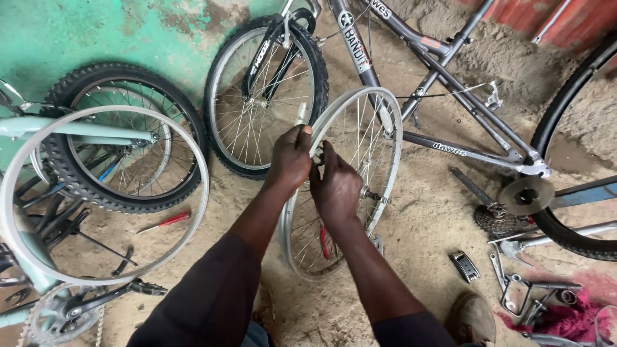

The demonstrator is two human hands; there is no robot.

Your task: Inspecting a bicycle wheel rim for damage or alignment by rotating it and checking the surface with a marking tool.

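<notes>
Head view, sandy ground. A bare silver wheel rim (pixel 385 138) with spokes is standing upright at frame centre, tilted slightly toward 1 o'clock, its lower edge resting on the sand between the person's forearms. The left hand (pixel 290 157) is closing around the rim's near edge at about 10 o'clock on the rim, fingers wrapped over the metal, thumb side up. The right hand (pixel 335 186) is sitting just beside it, touching it, fingers pinching at the rim or a spoke end; exactly what the fingertips are holding cannot be told. A red-handled tool (pixel 323 243) is lying behind the spokes near the rim's 6 o'clock. At 12 o'clock from the hands, a grey bicycle frame (pixel 450 149) is lying on its side with its tyred front wheel (pixel 257 96) against the green wall (pixel 83 32). At 9 o'clock, a 2nd bare rim (pixel 193 157) is overlapping a knobby-tyred wheel (pixel 138 74). A red screwdriver (pixel 164 222) is lying on the sand at 8 o'clock. At 3 o'clock, a cassette sprocket (pixel 493 220) is resting on the ground; a pedal (pixel 464 266) is lying at 4 o'clock.
</notes>
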